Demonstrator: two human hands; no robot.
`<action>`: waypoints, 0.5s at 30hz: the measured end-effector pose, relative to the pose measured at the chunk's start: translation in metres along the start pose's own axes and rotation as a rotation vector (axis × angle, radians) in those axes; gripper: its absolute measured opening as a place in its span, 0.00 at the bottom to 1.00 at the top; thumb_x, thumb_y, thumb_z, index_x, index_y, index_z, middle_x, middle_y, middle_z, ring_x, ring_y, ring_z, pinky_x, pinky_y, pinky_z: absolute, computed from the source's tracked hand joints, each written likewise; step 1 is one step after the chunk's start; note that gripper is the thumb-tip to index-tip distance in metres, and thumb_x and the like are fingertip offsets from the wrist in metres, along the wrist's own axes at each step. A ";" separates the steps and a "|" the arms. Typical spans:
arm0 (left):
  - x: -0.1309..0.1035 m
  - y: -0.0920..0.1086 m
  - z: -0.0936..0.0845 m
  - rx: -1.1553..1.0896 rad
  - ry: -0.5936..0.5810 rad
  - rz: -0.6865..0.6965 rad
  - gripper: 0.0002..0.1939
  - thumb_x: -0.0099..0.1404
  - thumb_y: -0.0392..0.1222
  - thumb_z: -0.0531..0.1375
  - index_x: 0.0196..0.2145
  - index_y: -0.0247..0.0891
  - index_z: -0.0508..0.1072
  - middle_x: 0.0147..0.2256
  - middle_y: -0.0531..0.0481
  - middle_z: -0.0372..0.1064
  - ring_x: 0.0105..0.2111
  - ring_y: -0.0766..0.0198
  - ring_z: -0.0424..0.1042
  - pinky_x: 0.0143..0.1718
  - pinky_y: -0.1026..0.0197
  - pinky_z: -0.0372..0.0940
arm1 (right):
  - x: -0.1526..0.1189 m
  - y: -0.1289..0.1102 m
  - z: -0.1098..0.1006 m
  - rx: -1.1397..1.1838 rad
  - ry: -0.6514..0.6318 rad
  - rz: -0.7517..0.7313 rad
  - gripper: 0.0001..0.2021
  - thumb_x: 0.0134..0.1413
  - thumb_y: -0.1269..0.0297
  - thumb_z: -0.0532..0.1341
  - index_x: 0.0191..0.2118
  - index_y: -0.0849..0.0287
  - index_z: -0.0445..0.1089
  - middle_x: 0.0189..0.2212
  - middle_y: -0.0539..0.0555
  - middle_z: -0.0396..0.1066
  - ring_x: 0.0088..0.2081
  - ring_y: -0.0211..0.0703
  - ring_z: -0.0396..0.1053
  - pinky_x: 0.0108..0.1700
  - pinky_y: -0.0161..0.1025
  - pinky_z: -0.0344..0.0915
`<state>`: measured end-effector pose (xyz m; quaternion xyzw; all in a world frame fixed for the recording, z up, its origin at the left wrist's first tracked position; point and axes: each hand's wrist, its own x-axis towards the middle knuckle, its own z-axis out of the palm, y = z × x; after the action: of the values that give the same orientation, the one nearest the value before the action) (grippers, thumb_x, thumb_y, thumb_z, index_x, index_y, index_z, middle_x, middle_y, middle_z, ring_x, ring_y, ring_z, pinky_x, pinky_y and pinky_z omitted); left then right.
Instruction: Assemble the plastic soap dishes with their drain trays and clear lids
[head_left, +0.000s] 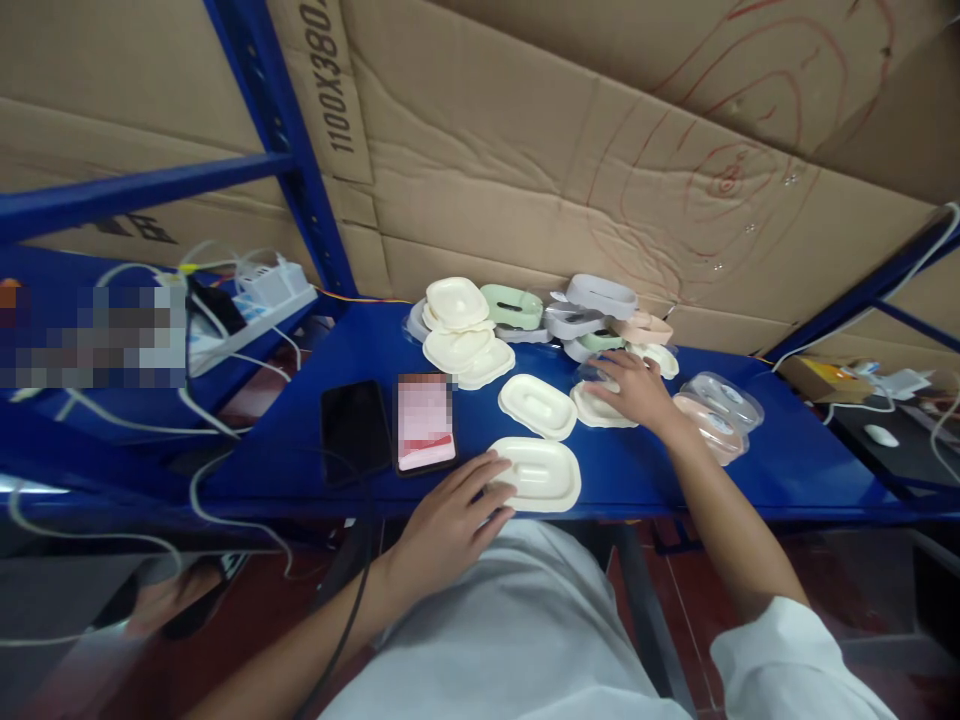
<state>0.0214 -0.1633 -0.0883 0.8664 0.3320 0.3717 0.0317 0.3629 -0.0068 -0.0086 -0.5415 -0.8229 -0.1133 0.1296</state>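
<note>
My left hand [457,510] has its fingers stretched out, touching the left edge of a cream oval plastic tray [546,476] near the table's front. My right hand [641,392] reaches over another cream tray [600,408], its fingers bent around a clear plastic cover [592,374] that they partly hide. Between and behind the hands lies a third cream tray [537,407]. Further left, several cream trays [457,302] are piled loosely. At the back are a green oval piece [513,306], grey ones [601,295] and a peach one [646,327].
A dark phone or tablet [355,430] and a lit phone [424,425] lie on the blue table [795,460]. Clear-covered pieces [712,428] sit to the right. Cables and a power strip [274,285] are at left; a mouse [880,435] is far right. Cardboard [525,160] stands behind.
</note>
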 end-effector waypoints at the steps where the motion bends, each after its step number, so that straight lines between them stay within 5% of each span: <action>1: 0.000 0.000 0.000 -0.001 0.002 0.000 0.08 0.75 0.37 0.62 0.51 0.40 0.77 0.58 0.42 0.75 0.64 0.51 0.71 0.65 0.47 0.72 | 0.011 -0.011 -0.002 0.008 0.022 -0.036 0.22 0.71 0.46 0.59 0.60 0.52 0.76 0.62 0.62 0.74 0.64 0.64 0.69 0.62 0.64 0.63; 5: -0.001 0.000 0.000 -0.003 -0.011 -0.001 0.08 0.75 0.37 0.62 0.51 0.39 0.76 0.58 0.41 0.74 0.64 0.51 0.71 0.65 0.46 0.72 | 0.068 -0.063 -0.006 0.089 0.101 -0.215 0.20 0.75 0.56 0.55 0.61 0.57 0.75 0.60 0.60 0.76 0.60 0.57 0.70 0.62 0.53 0.62; 8: -0.001 0.000 -0.001 -0.008 -0.026 0.001 0.07 0.76 0.38 0.61 0.50 0.38 0.76 0.58 0.40 0.74 0.64 0.50 0.71 0.64 0.45 0.72 | 0.117 -0.095 0.000 0.001 0.127 -0.249 0.21 0.72 0.60 0.58 0.64 0.63 0.72 0.65 0.64 0.71 0.65 0.61 0.63 0.65 0.55 0.56; 15: -0.001 0.000 -0.005 -0.053 -0.018 0.002 0.08 0.75 0.37 0.62 0.50 0.38 0.77 0.56 0.41 0.75 0.64 0.49 0.70 0.65 0.45 0.72 | 0.174 -0.107 0.025 -0.117 0.020 -0.124 0.20 0.67 0.56 0.63 0.54 0.66 0.80 0.68 0.69 0.65 0.67 0.68 0.58 0.65 0.61 0.52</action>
<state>0.0176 -0.1644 -0.0854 0.8688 0.3208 0.3727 0.0574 0.1956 0.1097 0.0216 -0.4949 -0.8455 -0.1746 0.0988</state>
